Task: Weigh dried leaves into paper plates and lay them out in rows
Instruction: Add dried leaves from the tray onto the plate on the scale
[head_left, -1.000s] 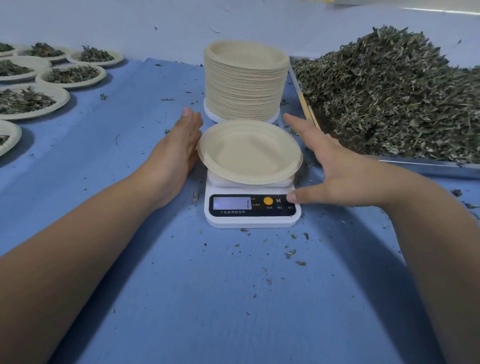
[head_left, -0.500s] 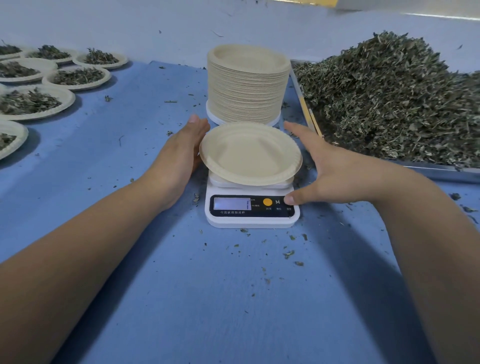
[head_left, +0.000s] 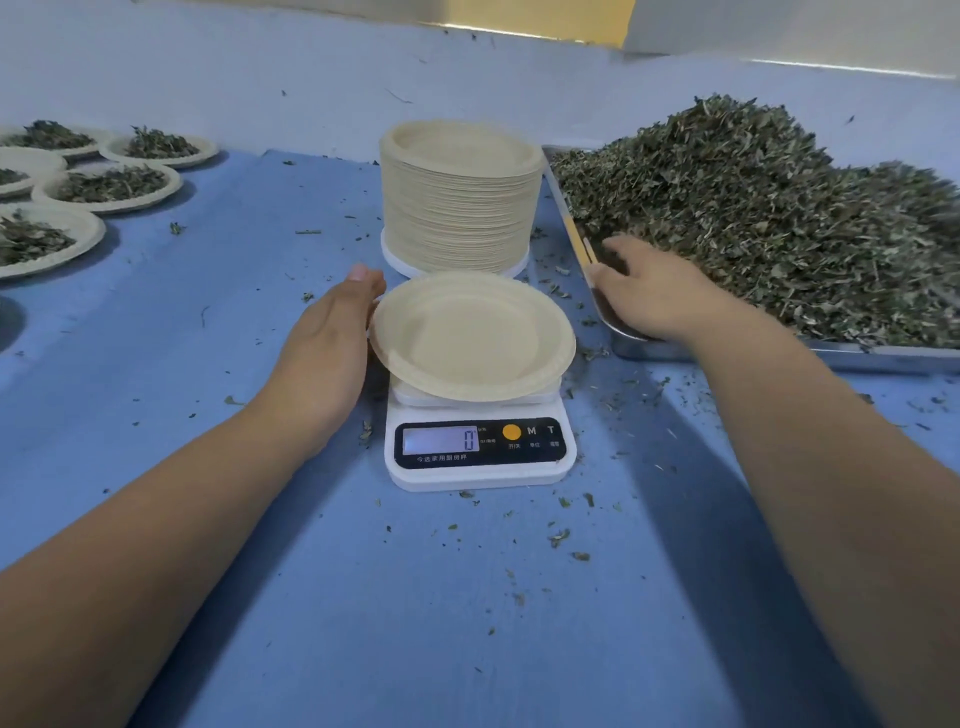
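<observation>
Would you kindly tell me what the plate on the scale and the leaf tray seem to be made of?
Plate: likely moulded paper pulp, matte beige, with a pressed rim. Tray: apparently stainless steel, judging by its shiny grey, reflective edge.

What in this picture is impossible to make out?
Head view, the only one:
- Right hand: motion blur hides whether its fingers hold any dried leaves.
- Filled plates: the left edge cuts the rows off, so they cannot be counted.
- Scale: the print under its buttons is too small to read, and the empty plate covers its platform.
- Tray: cut off by the right edge.
</observation>
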